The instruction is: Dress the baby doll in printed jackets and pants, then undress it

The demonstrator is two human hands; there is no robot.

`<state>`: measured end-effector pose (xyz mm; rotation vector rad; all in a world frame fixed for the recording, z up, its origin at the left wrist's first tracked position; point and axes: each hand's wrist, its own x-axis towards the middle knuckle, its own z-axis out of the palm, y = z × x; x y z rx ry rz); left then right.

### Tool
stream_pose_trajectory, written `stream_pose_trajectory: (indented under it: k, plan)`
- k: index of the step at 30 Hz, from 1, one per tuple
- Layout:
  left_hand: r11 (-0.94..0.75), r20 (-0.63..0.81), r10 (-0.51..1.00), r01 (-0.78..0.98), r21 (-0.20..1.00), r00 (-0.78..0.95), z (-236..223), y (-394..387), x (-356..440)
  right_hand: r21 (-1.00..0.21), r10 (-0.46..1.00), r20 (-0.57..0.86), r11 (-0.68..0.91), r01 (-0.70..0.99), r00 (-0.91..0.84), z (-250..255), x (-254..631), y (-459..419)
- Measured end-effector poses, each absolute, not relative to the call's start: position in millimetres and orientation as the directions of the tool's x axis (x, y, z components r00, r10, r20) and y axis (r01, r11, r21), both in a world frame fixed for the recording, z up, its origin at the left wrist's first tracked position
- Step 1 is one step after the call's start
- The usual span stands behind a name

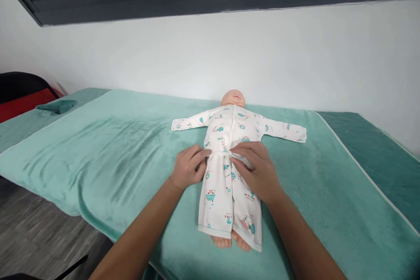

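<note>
A baby doll (233, 97) lies on its back, dressed in a white long-sleeved baby shirt (226, 129) and matching trousers (215, 201) with small teal and pink prints. The sleeves stretch out to both sides, and the doll's feet show below the trouser legs. My left hand (189, 167) has its bent fingers at the left side of the shirt's hem, at the waist. Near the middle of that hem, my right hand (257, 168) pinches the shirt's edge between thumb and fingers. Part of the right hip is hidden behind my right hand.
A teal plush blanket (108, 148) covers the bed beneath the doll, with wrinkles on the left. Behind it stands a white wall (197, 57) under a dark window frame (131, 2). A red and black object (26, 96) is at the far left. Dark wooden flooring (36, 232) shows lower left.
</note>
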<state>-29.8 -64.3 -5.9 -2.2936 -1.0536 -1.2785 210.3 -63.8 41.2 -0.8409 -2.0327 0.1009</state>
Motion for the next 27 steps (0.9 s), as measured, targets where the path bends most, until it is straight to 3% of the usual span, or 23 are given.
stream_pose_trajectory:
  k: [8, 13, 22, 27]
  plan:
    - [-0.72, 0.851, 0.436, 0.68, 0.136, 0.292, -4.3, -65.2, -29.9, -0.393, 0.631, 0.691, 0.737, 0.55, -0.353, 42.9, 212.8, -65.0]
    - [-0.67, 0.849, 0.469, 0.724, 0.162, 0.243, -6.9, -63.1, -30.3, -0.499, 0.671, 0.698, 0.707, 0.502, -0.25, 41.8, 214.2, -67.0]
    - [-0.655, 0.82, 0.482, 0.749, 0.103, 0.309, -7.3, -61.2, -31.0, -0.693, 0.739, 0.672, 0.646, 0.32, -0.036, 41.1, 216.3, -63.9]
    - [-0.639, 0.809, 0.52, 0.753, 0.156, 0.274, -7.3, -61.4, -31.4, -0.78, 0.827, 0.561, 0.539, 0.317, -0.025, 32.6, 217.6, -53.1]
